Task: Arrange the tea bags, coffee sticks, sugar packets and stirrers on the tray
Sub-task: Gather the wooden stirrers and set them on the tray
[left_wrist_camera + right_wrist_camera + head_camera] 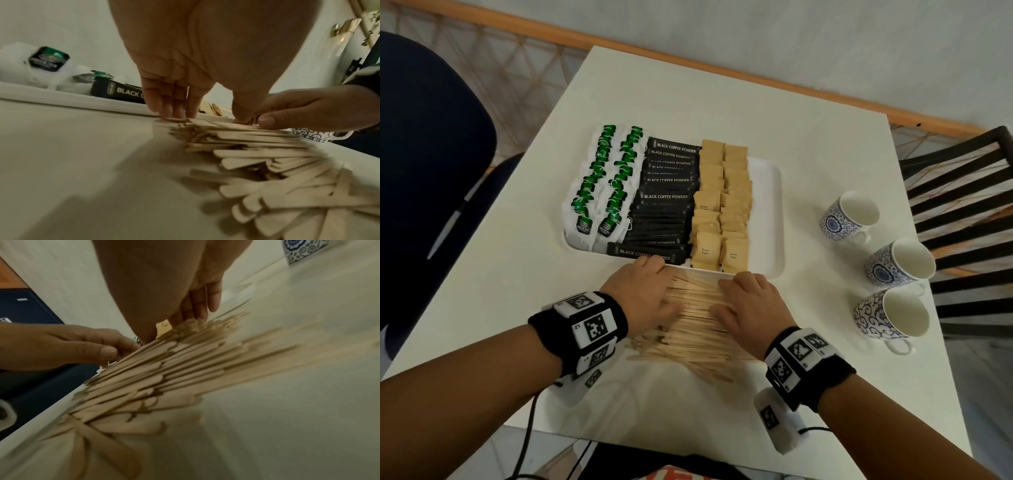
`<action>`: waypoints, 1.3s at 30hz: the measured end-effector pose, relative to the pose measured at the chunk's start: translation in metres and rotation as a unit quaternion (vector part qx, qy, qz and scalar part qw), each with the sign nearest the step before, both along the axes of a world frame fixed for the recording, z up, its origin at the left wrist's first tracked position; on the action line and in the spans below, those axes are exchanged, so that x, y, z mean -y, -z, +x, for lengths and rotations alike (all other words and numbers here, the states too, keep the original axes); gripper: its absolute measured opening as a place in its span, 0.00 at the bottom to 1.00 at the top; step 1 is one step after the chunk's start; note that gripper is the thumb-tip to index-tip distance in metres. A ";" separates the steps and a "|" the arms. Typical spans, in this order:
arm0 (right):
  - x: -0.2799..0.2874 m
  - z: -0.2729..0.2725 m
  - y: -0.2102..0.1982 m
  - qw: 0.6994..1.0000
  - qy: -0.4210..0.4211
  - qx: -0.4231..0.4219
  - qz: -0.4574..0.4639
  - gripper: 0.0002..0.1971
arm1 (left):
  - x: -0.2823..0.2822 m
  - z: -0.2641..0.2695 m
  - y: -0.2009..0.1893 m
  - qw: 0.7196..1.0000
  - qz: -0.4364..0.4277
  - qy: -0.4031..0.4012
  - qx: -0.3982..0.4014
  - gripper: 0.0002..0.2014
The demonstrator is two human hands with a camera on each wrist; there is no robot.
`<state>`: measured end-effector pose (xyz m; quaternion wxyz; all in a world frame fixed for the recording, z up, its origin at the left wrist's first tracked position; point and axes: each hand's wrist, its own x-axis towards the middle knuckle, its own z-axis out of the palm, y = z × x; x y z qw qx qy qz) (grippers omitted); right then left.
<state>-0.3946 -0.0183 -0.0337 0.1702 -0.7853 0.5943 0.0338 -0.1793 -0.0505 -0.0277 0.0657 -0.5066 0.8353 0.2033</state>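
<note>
- White bench (808, 144) fills the view, with a pale wall beyond its far edge; a dark upholstered seat (421, 154) stands out past the left hand and a slatted chair (962, 205) out past the right.
- Just beyond both hands' fingertips lies the white tray (768, 219), already carrying two rows of tea bags (602, 185), a band of black coffee sticks (664, 205) and two rows of brown sugar packets (722, 205). By my reading those three kinds are done.
- Left to do: the wooden stirrers (695, 325), a loose fanned heap on the bench, up against the tray's near rim and not yet on it.
- The left hand (643, 291) and right hand (750, 305) flank the top of the heap, fingers bent onto the sticks and thumbs pressed in from either side, seemingly squeezing a bundle together; neither has lifted it clear.
- Open room: a bare strip of tray lies ahead and outward of the right hand, beside the sugar, the likely slot for the stirrers.
- Edges: three patterned cups (893, 263) stand well out beyond the right hand; the tray rim needs clearing; the bench's near edge runs under the wrists, and stray sticks nearest the wrists could slide off.
</note>
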 end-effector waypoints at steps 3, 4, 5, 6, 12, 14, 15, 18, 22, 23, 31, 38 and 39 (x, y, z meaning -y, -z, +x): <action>-0.002 -0.004 -0.001 0.999 -0.009 0.035 0.005 0.34 | -0.001 -0.002 -0.003 1.000 -0.020 0.010 0.011 0.27; -0.002 -0.005 -0.001 0.999 -0.020 0.042 0.016 0.37 | -0.002 -0.002 -0.003 1.000 -0.020 0.017 0.000 0.29; -0.002 -0.006 -0.001 0.998 -0.037 0.047 0.027 0.41 | -0.003 -0.002 -0.003 0.999 -0.012 0.028 -0.014 0.34; -0.003 -0.006 -0.001 0.997 -0.054 0.044 0.043 0.44 | -0.004 -0.002 -0.002 0.999 0.004 0.044 -0.027 0.40; -0.004 0.004 -0.004 0.994 -0.095 -0.010 0.055 0.46 | -0.006 -0.009 0.004 0.993 0.010 0.113 0.012 0.45; -0.002 0.006 -0.004 0.994 -0.095 -0.011 0.054 0.42 | -0.004 -0.011 0.003 0.994 0.013 0.109 0.014 0.40; -0.001 0.007 -0.005 0.994 -0.095 -0.011 0.059 0.41 | -0.003 -0.012 0.001 0.994 0.018 0.106 0.014 0.37; 0.005 0.009 -0.008 0.992 -0.091 -0.007 0.087 0.34 | 0.000 -0.015 -0.003 0.994 0.044 0.100 0.016 0.31; 0.012 0.013 -0.009 0.991 -0.076 -0.006 0.110 0.29 | 0.001 -0.021 -0.005 0.994 0.070 0.089 0.009 0.24; 0.013 0.013 -0.009 0.991 -0.075 -0.008 0.111 0.28 | 0.001 -0.022 -0.006 0.993 0.071 0.089 0.008 0.23; 0.014 0.011 -0.015 0.989 -0.074 -0.011 0.130 0.23 | 0.000 -0.027 -0.008 0.993 0.075 0.094 0.003 0.17; 0.010 0.014 -0.021 0.988 -0.081 -0.017 0.132 0.17 | -0.003 -0.029 -0.011 0.995 0.044 0.093 0.004 0.18; 0.010 0.015 -0.023 0.988 -0.083 -0.014 0.128 0.16 | -0.004 -0.029 -0.012 0.995 0.038 0.093 0.005 0.17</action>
